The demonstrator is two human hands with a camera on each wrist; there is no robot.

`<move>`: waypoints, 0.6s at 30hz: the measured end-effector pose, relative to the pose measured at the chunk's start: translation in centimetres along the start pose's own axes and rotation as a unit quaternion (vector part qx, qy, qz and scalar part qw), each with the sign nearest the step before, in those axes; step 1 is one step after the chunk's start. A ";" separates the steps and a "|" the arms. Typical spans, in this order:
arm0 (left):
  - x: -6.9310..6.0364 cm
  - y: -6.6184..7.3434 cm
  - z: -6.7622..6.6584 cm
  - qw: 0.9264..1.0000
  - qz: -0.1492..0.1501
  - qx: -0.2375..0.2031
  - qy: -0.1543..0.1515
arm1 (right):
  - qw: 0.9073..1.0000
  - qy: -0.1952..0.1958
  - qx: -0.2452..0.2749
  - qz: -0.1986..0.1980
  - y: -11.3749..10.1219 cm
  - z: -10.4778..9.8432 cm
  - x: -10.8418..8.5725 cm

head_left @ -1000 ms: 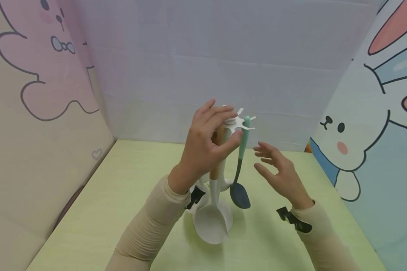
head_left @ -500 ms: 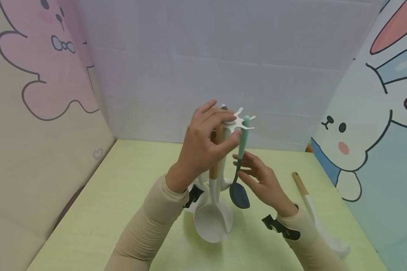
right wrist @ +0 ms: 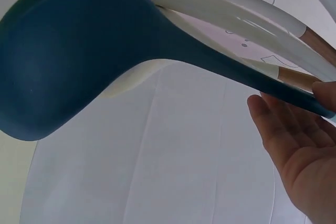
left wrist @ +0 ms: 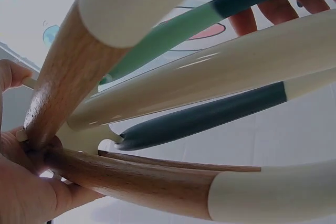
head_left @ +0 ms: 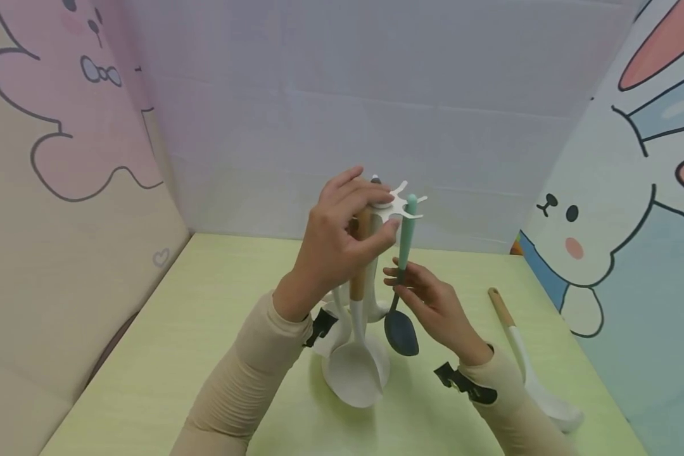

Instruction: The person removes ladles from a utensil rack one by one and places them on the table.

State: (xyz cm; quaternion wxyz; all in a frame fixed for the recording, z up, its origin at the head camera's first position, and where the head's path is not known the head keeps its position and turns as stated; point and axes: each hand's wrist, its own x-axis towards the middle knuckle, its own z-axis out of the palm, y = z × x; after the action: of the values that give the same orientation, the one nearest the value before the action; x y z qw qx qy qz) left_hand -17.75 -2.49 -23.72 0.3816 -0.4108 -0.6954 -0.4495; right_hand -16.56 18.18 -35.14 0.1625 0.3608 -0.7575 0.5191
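Observation:
A white utensil carousel (head_left: 395,207) with hooked arms stands mid-table, hung with several utensils. My left hand (head_left: 342,231) grips its top, fingers over the hub and thumb at the edge. On the right side hangs a dark blue ladle (head_left: 401,334) with a mint green handle (left wrist: 173,40), upright. My right hand (head_left: 436,301) pinches its stem, thumb in front and fingers behind. The ladle's bowl (right wrist: 73,51) fills the left of the right wrist view. Toward the front hangs a white ladle (head_left: 354,373) with a wooden handle (head_left: 358,282).
A white utensil with a wooden handle (head_left: 501,307) lies at the table's right, partly behind the right sleeve. Another wooden handle (left wrist: 136,182) and a dark handle (left wrist: 205,116) hang from the carousel. Fabric walls printed with cartoon animals enclose the yellow table (head_left: 205,304).
My right hand has moved left from beside the carousel and taken hold of the dark ladle's stem. The utensil lying at right has come into view. My left hand stays on the carousel's top.

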 end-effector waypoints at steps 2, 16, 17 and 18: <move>0.0 -0.1 -0.1 1.000 -0.003 -0.010 -0.003 | 1.000 -0.002 0.001 0.000 0.0 0.1 0.0; -0.1 -1.3 -0.3 0.999 0.008 -0.044 -0.007 | 1.000 -0.020 0.002 0.008 0.1 0.3 -0.5; -0.1 -1.3 -0.3 0.999 0.008 -0.046 -0.008 | 1.000 -0.020 0.003 0.007 0.2 0.3 -0.5; 0.0 -1.4 -0.3 0.999 0.008 -0.048 -0.009 | 1.000 -0.020 0.004 0.006 0.2 0.4 -0.5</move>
State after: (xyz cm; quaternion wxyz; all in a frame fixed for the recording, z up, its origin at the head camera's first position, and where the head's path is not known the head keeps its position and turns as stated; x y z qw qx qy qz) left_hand -18.92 -3.15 -24.09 0.3588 -0.4386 -0.6729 -0.4755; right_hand -16.32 18.10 -35.75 0.1429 0.3676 -0.7605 0.5158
